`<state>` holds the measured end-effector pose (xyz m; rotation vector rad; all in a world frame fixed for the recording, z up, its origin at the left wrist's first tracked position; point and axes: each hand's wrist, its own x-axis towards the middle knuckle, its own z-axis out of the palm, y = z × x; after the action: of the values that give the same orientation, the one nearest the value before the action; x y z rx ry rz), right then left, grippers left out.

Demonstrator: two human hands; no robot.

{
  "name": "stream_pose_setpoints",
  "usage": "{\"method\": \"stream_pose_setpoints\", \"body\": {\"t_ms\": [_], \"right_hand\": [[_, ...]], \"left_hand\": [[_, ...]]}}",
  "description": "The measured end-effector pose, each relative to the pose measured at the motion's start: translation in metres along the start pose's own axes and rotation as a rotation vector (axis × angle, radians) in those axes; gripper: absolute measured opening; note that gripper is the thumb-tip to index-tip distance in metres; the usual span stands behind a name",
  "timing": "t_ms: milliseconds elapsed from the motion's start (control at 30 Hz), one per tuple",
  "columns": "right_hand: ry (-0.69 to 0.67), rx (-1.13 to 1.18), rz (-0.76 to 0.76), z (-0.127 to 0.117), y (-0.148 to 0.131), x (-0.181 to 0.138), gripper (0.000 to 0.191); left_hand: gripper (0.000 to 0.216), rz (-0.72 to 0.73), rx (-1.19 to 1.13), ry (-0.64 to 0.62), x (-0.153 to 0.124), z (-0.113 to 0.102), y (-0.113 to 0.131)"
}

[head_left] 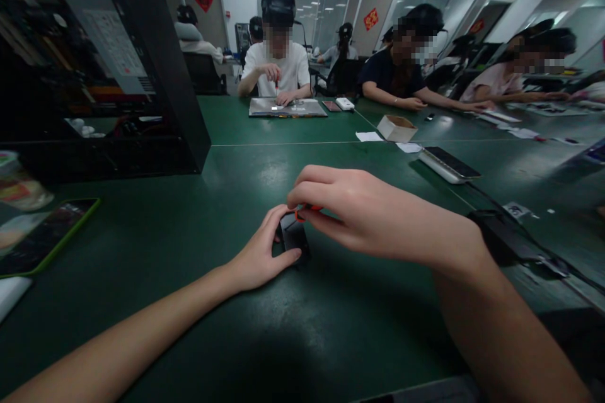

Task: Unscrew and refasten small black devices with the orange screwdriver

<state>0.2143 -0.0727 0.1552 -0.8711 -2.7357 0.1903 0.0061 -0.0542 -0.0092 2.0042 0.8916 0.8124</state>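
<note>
My left hand (262, 250) is closed around a small black rectangular device (295, 238) resting on the green table, with the thumb along its near edge and the fingers at its far left side. Above it, my right hand (345, 204) pinches an orange-red-handled tool (299, 216), which looks like a screwdriver. A thin dark shaft seems to run from the handle over the top of the device. Whether its tip touches the device I cannot tell. My right fingers cover most of the handle.
An open black computer case (184, 88) stands at left, near a green-edged phone (51, 236) and a clear container (23, 186). To the right lie a white device with a dark top (449, 165) and black cables (501, 208). A small box (397, 130) sits farther back, before co-workers.
</note>
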Motion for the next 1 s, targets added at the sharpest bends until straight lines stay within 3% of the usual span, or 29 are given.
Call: {"method": "stream_pose_setpoints", "body": {"t_ms": [500, 600, 800, 900, 1000], "right_hand": [[-0.005, 0.003, -0.041, 0.004, -0.008, 0.004, 0.023], [0.012, -0.06, 0.041, 0.006, -0.005, 0.003, 0.012], [0.054, -0.331, 0.234, 0.014, -0.003, 0.008, 0.021], [0.041, -0.284, 0.176, 0.014, -0.005, 0.008, 0.015], [0.043, -0.129, 0.052, 0.012, -0.005, 0.007, 0.026]], "left_hand": [[0.067, 0.025, -0.016, 0.006, 0.002, 0.0, 0.001], [0.069, 0.027, -0.019, 0.01, 0.002, 0.0, 0.002], [0.069, -0.013, -0.003, 0.023, 0.0, 0.001, 0.002], [0.07, -0.027, 0.0, 0.046, 0.0, 0.001, 0.002], [0.069, -0.038, 0.01, 0.048, 0.0, 0.0, 0.004]]}}
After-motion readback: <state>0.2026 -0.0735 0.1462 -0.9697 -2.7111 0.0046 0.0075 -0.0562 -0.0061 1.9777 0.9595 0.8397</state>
